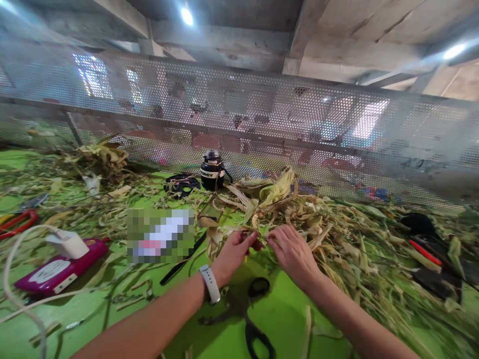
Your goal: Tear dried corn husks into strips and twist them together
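Note:
My left hand [236, 252], with a white-banded watch [210, 284] on the wrist, is closed in a pinch on a thin strip of dry corn husk [258, 223]. My right hand [294, 254] is close beside it, thumb and fingertips pinched on the same husk; the exact grip points are partly hidden. A pile of pale, curled corn husks [318, 219] lies just behind and to the right of both hands. Below them, on the green table [292, 319], rests a pair of scissors with black handles [259, 341].
A black jar-like bottle [212, 172] stands by the perforated metal screen [262, 109]. To the left are a magenta power strip [62, 269] with a white charger [68, 244], red-handled scissors [22, 224] and a blurred-out object [160, 237]. More husks cover both sides.

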Action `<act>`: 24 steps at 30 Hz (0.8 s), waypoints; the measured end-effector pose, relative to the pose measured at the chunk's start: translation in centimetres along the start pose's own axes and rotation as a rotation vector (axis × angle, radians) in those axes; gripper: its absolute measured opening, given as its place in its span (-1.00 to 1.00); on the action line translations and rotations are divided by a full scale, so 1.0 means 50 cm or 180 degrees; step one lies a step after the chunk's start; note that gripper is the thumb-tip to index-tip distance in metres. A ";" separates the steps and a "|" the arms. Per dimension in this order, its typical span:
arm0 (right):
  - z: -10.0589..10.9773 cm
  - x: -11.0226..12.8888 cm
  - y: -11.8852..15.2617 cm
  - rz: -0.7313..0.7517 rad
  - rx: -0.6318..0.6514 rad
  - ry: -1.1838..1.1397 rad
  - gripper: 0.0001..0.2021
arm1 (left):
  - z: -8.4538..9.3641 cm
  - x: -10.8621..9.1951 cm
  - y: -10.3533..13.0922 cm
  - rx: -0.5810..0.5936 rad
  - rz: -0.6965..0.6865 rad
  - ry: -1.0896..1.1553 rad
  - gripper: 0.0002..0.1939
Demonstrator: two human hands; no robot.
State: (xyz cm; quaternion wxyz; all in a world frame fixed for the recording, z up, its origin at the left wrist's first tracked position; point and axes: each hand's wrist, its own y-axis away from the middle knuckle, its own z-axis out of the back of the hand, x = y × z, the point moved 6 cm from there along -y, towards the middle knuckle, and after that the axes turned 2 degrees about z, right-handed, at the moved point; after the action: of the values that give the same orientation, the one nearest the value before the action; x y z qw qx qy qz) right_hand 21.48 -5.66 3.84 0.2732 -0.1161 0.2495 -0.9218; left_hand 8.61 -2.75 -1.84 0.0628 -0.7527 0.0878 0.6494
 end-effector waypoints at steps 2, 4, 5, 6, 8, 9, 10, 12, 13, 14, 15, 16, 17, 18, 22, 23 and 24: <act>0.020 0.021 0.006 0.0054 -0.0383 0.0191 -0.82 | -0.001 -0.006 0.006 -0.0071 -0.0059 0.0132 -0.69; 0.017 0.044 0.011 0.0163 -0.0326 0.0082 -0.81 | -0.006 -0.008 0.011 -0.0095 -0.0071 0.0437 -0.69; 0.007 0.051 0.013 0.0153 -0.0167 -0.0053 -0.82 | -0.010 -0.008 0.013 -0.0090 -0.0052 0.0583 -0.69; -0.006 0.052 0.015 0.0063 0.0021 -0.0200 -0.84 | -0.015 -0.008 0.015 -0.0074 -0.0025 0.0705 -0.69; -0.034 0.042 0.018 -0.0303 0.0340 -0.0489 -0.89 | -0.025 -0.011 0.020 -0.0003 -0.0001 0.0843 -0.71; -0.046 0.033 0.020 -0.0504 0.0442 -0.0649 -0.89 | -0.029 -0.013 0.022 0.0032 -0.0013 0.0876 -0.71; -0.056 0.024 0.020 -0.0655 0.0506 -0.0839 -0.89 | -0.032 -0.016 0.024 0.0068 -0.0046 0.0893 -0.71; -0.067 0.016 0.019 -0.0741 0.0572 -0.1271 -0.86 | -0.034 -0.019 0.024 0.0123 -0.0141 0.0864 -0.72; -0.069 0.014 0.017 -0.0732 0.0573 -0.1449 -0.84 | -0.034 -0.018 0.023 0.0140 -0.0183 0.0826 -0.74; -0.068 0.012 0.016 -0.0715 0.0562 -0.1564 -0.82 | -0.033 -0.016 0.022 0.0157 -0.0207 0.0780 -0.76; -0.066 0.011 0.015 -0.0707 0.0547 -0.1609 -0.81 | -0.032 -0.013 0.020 0.0172 -0.0215 0.0741 -0.76; -0.065 0.011 0.014 -0.0708 0.0537 -0.1598 -0.80 | -0.031 -0.009 0.019 0.0179 -0.0206 0.0724 -0.77; -0.063 0.010 0.014 -0.0715 0.0531 -0.1555 -0.79 | -0.030 -0.006 0.017 0.0179 -0.0180 0.0731 -0.77; -0.062 0.010 0.015 -0.0720 0.0534 -0.1501 -0.78 | -0.029 -0.003 0.016 0.0174 -0.0154 0.0753 -0.78; -0.068 0.016 0.021 -0.0706 0.0688 -0.1388 -0.81 | -0.028 -0.004 0.018 0.0093 0.0009 0.0769 -0.79; -0.071 0.019 0.023 -0.0691 0.0754 -0.1395 -0.80 | -0.027 -0.009 0.020 0.0047 0.0057 0.0752 -0.79; -0.074 0.024 0.024 -0.0662 0.0829 -0.1417 -0.79 | -0.024 -0.014 0.023 -0.0033 0.0089 0.0731 -0.80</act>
State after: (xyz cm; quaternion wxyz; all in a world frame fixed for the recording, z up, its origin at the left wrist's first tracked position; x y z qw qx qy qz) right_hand 19.74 -5.73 0.14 0.2379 -0.3047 0.0496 -0.9209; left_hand 9.43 -4.09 -0.94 0.0395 -0.8212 0.1015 0.5602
